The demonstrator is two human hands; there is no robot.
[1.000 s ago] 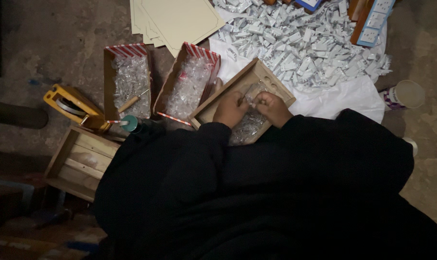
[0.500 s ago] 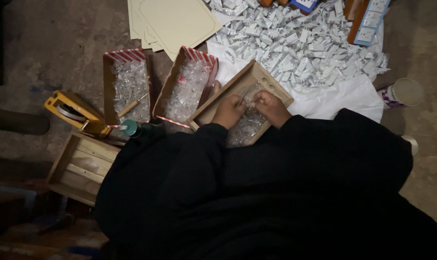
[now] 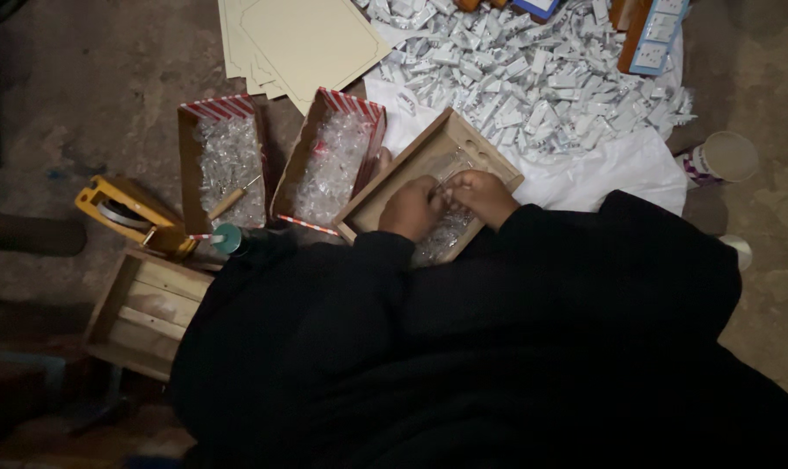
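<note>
Both hands sit in the wooden tray, fingers curled. The left hand and right hand press on clear wrapped pieces; how tight they hold, I cannot tell. A bump could spill pieces onto the floor. At ten o'clock stand two striped boxes, close by. At twelve lies a white packet pile.

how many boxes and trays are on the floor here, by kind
Red-striped cartons of clear packets: 2, one with a stick in it, one
Wooden trays: 2, one under the left hand and right hand, one at lower left
Total: 4
</note>
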